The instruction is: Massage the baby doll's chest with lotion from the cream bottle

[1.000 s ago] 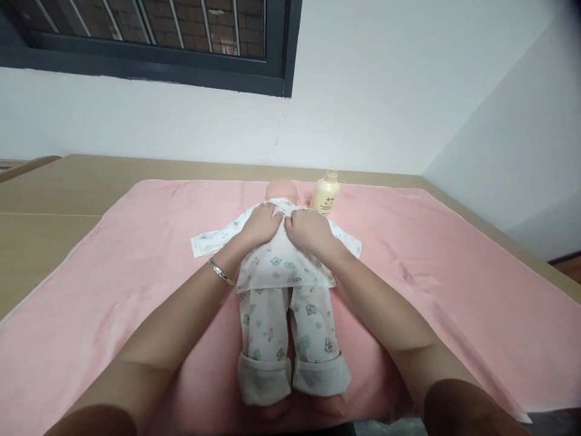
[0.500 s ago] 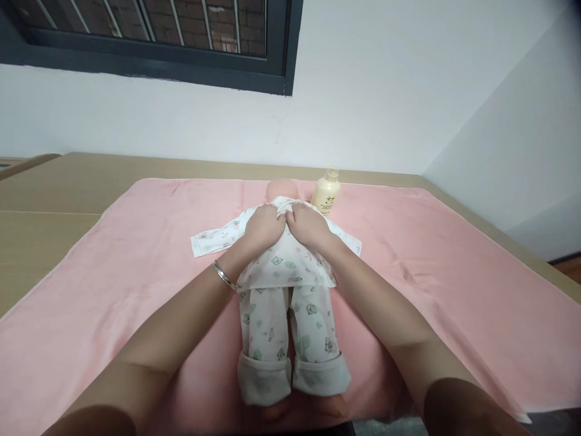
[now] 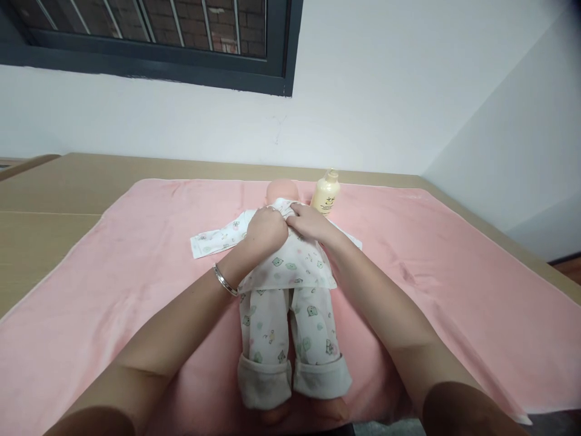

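A baby doll (image 3: 282, 189) lies with its head away from me, dressed in a white printed shirt (image 3: 290, 269) and matching trousers (image 3: 313, 324) with turned-up cuffs. My left hand (image 3: 267, 230), with a silver bangle at the wrist, is closed on the shirt front just below the collar. Close beside it, my right hand (image 3: 311, 221) pinches the cloth on the other side of the chest. My fingers hide the fastening between them. The sleeves spread out to both sides, and the doll's feet show below the cuffs.
A pink blanket (image 3: 149, 260) covers much of the tan table (image 3: 68, 188). Just right of the doll's head stands a pale yellow bottle (image 3: 325, 192). Behind the table are a white wall (image 3: 363, 109) and a dark-framed window (image 3: 285, 48).
My left hand has rolled over into a tighter fist at the collar. My right fingers have shifted slightly on the cloth. The doll and bottle stay in place.
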Demonstrator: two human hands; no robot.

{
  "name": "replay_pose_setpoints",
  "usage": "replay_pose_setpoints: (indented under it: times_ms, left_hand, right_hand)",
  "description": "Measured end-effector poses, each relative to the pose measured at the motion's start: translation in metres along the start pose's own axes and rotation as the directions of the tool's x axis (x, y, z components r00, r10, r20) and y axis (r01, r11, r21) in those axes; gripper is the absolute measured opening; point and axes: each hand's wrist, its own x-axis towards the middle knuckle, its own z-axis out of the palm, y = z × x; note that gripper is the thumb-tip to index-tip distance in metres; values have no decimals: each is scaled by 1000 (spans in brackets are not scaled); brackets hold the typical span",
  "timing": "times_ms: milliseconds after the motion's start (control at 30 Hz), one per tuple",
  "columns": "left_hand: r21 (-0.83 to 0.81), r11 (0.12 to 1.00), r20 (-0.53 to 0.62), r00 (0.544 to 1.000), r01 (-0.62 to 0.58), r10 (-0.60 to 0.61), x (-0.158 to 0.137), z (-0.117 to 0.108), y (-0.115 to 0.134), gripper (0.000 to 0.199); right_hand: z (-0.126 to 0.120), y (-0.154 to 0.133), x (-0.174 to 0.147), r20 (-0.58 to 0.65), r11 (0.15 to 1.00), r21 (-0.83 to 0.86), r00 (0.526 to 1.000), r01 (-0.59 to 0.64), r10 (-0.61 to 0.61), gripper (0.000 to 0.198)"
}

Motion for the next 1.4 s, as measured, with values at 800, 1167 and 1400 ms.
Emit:
replay_pose_setpoints:
  times_ms: [800,1167,1400]
  left_hand:
    - [-172,984,-12,999,-34,32,11,13,-12,48]
    - [-191,981,-102,995,-38,18,13,20,-17,44]
    - [-286,958,-149,988,-12,-32,12,19,-21,39]
  right_hand:
    - [3,2,7,86,993,116,996,25,-35,55]
    - [13,7,3,-176,964,266,983,6,43,50]
    - [2,-8,-9,-273,936,343,962,80,18,56]
